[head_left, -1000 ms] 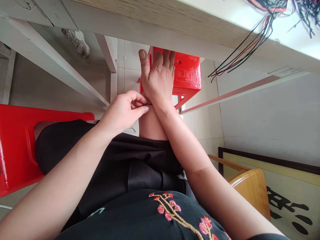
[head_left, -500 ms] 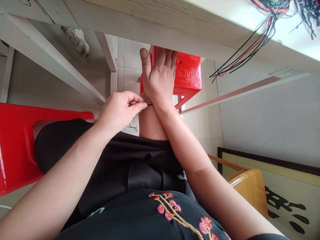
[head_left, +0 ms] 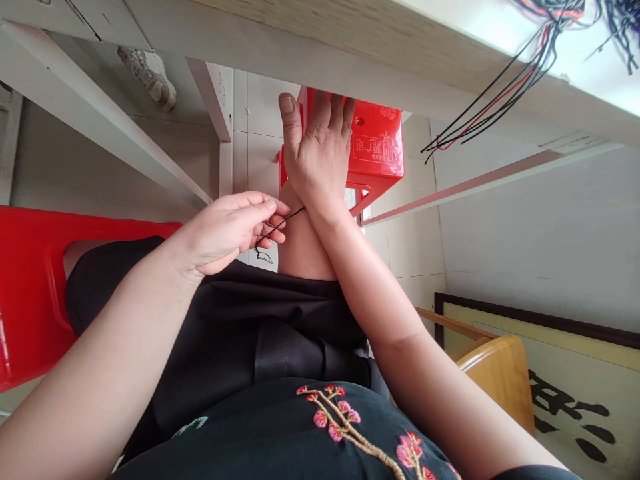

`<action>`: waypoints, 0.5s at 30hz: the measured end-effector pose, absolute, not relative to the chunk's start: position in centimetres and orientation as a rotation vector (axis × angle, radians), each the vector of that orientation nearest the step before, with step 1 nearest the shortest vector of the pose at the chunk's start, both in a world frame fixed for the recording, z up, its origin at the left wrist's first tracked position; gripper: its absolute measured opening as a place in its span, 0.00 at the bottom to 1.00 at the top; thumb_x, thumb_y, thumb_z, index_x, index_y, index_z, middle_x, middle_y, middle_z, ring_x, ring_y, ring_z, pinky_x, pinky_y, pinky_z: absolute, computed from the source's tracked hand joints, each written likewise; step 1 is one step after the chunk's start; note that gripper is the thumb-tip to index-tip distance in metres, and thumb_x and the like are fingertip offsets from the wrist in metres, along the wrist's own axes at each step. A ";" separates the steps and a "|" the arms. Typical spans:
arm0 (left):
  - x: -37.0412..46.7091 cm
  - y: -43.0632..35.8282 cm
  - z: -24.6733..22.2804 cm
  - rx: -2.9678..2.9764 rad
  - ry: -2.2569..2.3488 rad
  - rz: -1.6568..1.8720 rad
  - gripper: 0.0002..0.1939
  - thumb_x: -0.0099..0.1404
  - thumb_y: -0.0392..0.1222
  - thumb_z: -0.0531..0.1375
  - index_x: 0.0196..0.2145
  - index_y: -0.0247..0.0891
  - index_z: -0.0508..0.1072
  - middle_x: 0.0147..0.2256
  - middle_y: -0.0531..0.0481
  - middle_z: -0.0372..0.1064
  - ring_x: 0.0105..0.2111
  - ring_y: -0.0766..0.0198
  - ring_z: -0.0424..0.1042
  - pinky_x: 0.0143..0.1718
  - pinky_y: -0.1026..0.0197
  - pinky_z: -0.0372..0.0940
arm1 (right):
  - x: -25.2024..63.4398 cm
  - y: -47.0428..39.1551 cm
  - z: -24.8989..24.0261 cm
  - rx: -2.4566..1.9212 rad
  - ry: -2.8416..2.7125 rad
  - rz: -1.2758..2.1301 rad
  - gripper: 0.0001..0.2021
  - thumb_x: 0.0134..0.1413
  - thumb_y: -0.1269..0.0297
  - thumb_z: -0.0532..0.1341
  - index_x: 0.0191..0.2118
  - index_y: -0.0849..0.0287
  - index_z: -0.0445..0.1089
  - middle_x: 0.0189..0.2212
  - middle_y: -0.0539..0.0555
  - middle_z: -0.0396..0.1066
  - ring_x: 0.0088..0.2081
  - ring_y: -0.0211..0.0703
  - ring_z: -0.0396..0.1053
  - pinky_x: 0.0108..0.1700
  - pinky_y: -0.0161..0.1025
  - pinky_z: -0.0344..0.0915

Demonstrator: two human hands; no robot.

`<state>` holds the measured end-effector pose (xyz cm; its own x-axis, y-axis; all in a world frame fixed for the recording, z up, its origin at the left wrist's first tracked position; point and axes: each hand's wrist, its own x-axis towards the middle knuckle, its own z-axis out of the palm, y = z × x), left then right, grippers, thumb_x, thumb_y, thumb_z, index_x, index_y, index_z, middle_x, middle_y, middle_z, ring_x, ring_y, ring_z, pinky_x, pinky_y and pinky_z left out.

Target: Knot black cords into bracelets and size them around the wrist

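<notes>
A thin twisted black cord [head_left: 291, 217] comes out from under the heel of my right hand [head_left: 323, 143] and slants down across the fingers of my left hand [head_left: 250, 223]. My left hand is turned partly palm up, fingers curled, thumb near the index finger, loosely holding the cord. Its frayed tail [head_left: 263, 257] hangs below the fingertips. Flat, with thumb apart and fingers stretched, my right hand lies across my bare lower leg [head_left: 305, 250]. Whatever is under its palm is hidden. Beyond the fingers stands a red plastic stool [head_left: 377, 150].
Overhead runs the table edge [head_left: 400, 63], with several black and red cords [head_left: 487, 107] hanging over it. White table legs [head_left: 115, 127] frame the space. Left is a red seat [head_left: 30, 287]; right, a wooden chair part [head_left: 505, 380] and a framed panel [head_left: 590, 400]. A shoe [head_left: 150, 77] shows under the table.
My left hand has rolled from a pinch, back up, to a looser curl with the palm turned up. More of the cord and its tail now shows. My right hand has hardly moved.
</notes>
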<state>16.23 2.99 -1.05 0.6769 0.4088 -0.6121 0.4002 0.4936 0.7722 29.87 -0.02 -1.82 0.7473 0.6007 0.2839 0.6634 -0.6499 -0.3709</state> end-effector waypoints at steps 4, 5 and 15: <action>15.5 3.3 -1.6 1.074 0.849 0.049 0.07 0.57 0.34 0.58 0.33 0.30 0.75 0.30 0.45 0.68 0.26 0.66 0.69 0.23 0.66 0.61 | 30.0 0.0 -2.0 -2.362 -0.934 -0.062 0.20 0.62 0.48 0.46 0.55 0.47 0.59 0.60 0.50 0.58 0.65 0.48 0.43 0.63 0.54 0.50; 15.4 3.3 -1.6 1.077 0.844 0.047 0.07 0.57 0.34 0.58 0.33 0.30 0.75 0.29 0.45 0.68 0.26 0.66 0.69 0.23 0.66 0.61 | 30.0 0.0 -2.0 -2.354 -0.933 -0.058 0.20 0.62 0.48 0.47 0.55 0.48 0.59 0.59 0.51 0.58 0.64 0.49 0.43 0.63 0.54 0.49; 15.6 3.1 -1.8 1.233 0.904 -0.004 0.10 0.53 0.31 0.62 0.35 0.34 0.72 0.22 0.51 0.67 0.22 0.68 0.67 0.22 0.67 0.61 | 30.2 0.1 -2.2 -2.158 -0.862 0.105 0.15 0.60 0.51 0.53 0.53 0.36 0.57 0.60 0.42 0.56 0.65 0.42 0.35 0.65 0.50 0.39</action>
<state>15.57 3.12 -1.76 0.6648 0.4546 -0.5928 0.4593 0.3771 0.8043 30.23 0.11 -2.23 0.7649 0.6126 0.1991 0.5468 -0.4543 -0.7032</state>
